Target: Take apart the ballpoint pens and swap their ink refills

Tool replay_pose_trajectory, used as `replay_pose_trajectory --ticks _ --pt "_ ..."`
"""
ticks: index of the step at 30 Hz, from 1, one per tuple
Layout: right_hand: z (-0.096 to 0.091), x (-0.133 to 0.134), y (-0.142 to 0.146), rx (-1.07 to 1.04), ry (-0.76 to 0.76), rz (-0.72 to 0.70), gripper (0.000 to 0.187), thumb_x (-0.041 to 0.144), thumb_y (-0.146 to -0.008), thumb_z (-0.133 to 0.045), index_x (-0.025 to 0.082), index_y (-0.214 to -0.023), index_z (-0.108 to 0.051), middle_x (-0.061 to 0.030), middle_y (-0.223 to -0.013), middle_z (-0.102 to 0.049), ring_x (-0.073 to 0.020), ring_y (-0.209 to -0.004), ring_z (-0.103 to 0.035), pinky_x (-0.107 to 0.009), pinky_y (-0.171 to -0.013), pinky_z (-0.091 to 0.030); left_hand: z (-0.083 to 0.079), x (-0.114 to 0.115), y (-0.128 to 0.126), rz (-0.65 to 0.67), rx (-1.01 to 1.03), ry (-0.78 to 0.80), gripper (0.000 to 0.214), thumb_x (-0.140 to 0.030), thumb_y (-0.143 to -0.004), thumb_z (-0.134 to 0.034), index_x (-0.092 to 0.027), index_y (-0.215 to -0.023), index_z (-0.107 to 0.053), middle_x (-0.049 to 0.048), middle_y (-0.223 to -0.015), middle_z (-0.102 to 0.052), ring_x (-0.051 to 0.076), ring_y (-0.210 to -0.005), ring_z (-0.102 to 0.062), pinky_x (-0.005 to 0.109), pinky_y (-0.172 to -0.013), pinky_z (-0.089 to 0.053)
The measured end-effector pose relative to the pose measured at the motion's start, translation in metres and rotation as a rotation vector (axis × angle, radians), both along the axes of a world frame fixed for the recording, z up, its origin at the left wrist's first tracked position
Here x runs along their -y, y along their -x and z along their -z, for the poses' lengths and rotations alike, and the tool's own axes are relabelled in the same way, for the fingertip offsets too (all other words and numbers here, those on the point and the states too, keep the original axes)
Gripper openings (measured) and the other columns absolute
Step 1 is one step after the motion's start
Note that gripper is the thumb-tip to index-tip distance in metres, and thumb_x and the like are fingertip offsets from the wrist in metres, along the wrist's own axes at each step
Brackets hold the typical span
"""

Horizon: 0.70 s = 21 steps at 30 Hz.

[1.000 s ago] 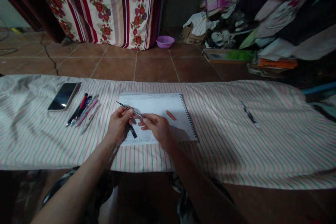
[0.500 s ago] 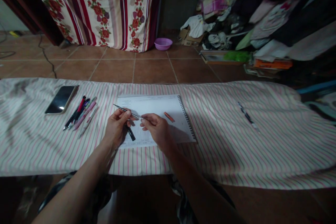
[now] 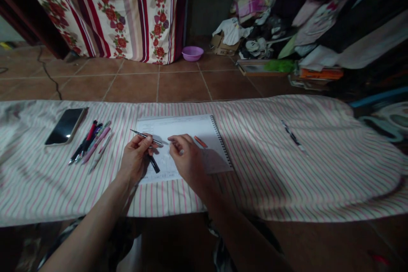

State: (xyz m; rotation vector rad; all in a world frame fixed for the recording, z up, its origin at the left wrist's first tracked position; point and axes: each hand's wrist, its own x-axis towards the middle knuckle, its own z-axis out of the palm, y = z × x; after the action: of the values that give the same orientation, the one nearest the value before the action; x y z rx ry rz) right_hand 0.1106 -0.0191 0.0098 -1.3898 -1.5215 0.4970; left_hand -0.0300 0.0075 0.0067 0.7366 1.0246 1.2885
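Striped cloth [image 3: 334, 165], one notebook [image 3: 188, 125], left hand [image 3: 136, 155] with apparently two pen parts [image 3: 154, 164]

I've got my left hand [image 3: 137, 153] pinched, thumb to fingers, and here's my right hand [image 3: 185, 152] just beside it, fingers curled! My left forearm [image 3: 95, 216] and right forearm [image 3: 231, 225] slant inward.

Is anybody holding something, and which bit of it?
The left fingers pinch a thin pen near its middle. Whether the right fingers hold anything can't be told.
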Motion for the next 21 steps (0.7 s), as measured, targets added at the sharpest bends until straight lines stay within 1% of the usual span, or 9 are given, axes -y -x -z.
replay_pose_trajectory --ticks 3,7,12,17,21 --pt "0.0019 0.0002 -0.0001 0.064 -0.019 -0.025 0.021 0.011 -0.078 -0.047 0.02 -0.087 -0.064 -0.005 -0.084 -0.061 -0.0145 -0.076 -0.059 -0.027 -0.071 -0.048 -0.0007 0.0002 -0.0003 -0.006 -0.008 -0.001 0.024 -0.024 -0.06 -0.076 -0.013 -0.073 -0.059 0.0013 -0.059 -0.063 0.008 -0.048 -0.053 0.018 -0.044 -0.037" --pt "0.0053 0.0007 0.0003 0.155 -0.027 -0.044 0.02 0.012 -0.081 -0.046 0.018 -0.089 -0.064 -0.0067 -0.085 -0.062 -0.0157 -0.078 -0.059 -0.028 -0.073 -0.047 -0.0011 0.0002 -0.0002 -0.004 -0.015 -0.005 0.024 -0.023 -0.06 -0.076 -0.013 -0.073 -0.059 0.0012 -0.059 -0.063 0.008 -0.048 -0.052 0.017 -0.044 -0.037" --pt "0.0044 0.0016 0.0003 0.22 0.014 -0.069 0.019 0.015 -0.083 -0.047 0.02 -0.09 -0.063 -0.0059 -0.086 -0.064 -0.0166 -0.082 -0.06 -0.029 -0.076 -0.046 -0.0011 0.0002 0.0001 -0.001 -0.02 0.001 0.024 -0.024 -0.059 -0.076 -0.014 -0.073 -0.059 0.001 -0.059 -0.063 0.008 -0.046 -0.051 0.018 -0.044 -0.038" --pt "0.0026 0.0009 0.0006 0.163 0.023 -0.076 0.019 0.012 -0.081 -0.047 0.019 -0.088 -0.063 -0.0065 -0.085 -0.065 -0.0163 -0.079 -0.06 -0.028 -0.073 -0.047 -0.0023 0.0008 -0.0002 -0.007 -0.02 0.005 0.025 -0.024 -0.058 -0.077 -0.013 -0.073 -0.059 0.0011 -0.058 -0.063 0.007 -0.047 -0.051 0.017 -0.045 -0.038" --pt "0.0042 -0.0006 0.0018 0.001 0.061 -0.063 0.016 0.012 -0.077 -0.052 0.018 -0.086 -0.064 -0.0067 -0.083 -0.067 -0.0169 -0.077 -0.063 -0.029 -0.071 -0.049 -0.0025 0.0009 -0.0008 0.002 -0.021 0.002 0.024 -0.024 -0.059 -0.076 -0.014 -0.072 -0.059 0.0012 -0.058 -0.063 0.008 -0.046 -0.051 0.018 -0.045 -0.038"
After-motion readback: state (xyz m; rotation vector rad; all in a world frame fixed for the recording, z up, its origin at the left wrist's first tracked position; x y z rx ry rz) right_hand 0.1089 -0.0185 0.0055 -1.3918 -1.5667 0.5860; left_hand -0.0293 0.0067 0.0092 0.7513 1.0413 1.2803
